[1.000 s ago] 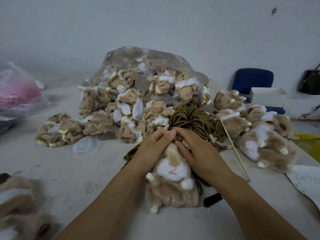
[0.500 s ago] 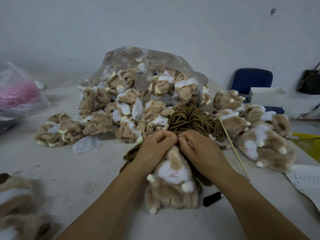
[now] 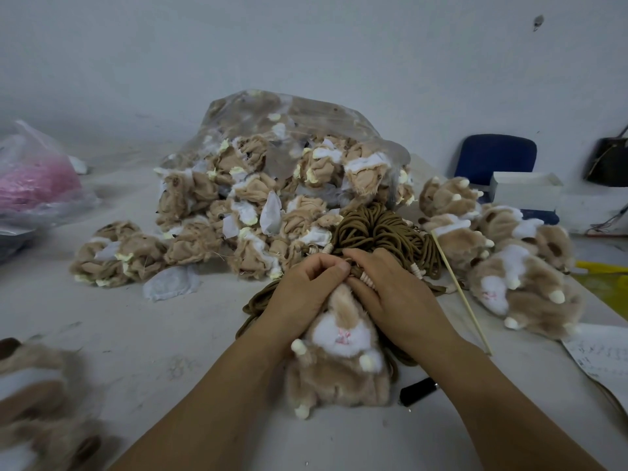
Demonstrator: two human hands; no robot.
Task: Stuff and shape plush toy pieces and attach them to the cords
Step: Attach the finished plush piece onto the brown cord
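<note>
You are steadying the plush toy on the table, your left hand gripping its head, your right hand pinching the cord end against it; attaching seems underway, needing firm seating. Cord bundle lying beyond.

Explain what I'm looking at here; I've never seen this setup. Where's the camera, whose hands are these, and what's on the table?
There is no machine: a person works with bare hands, and the one view comes from a camera worn on their head, looking down. The left hand and right hand pinch the top of a plush toy lying on the table, where a brown cord meets it. Behind lies the bundle of cords and a clear bag of unstuffed pieces; finished toys and a thin stick are to the right, a pink-filled bag far left.
</note>
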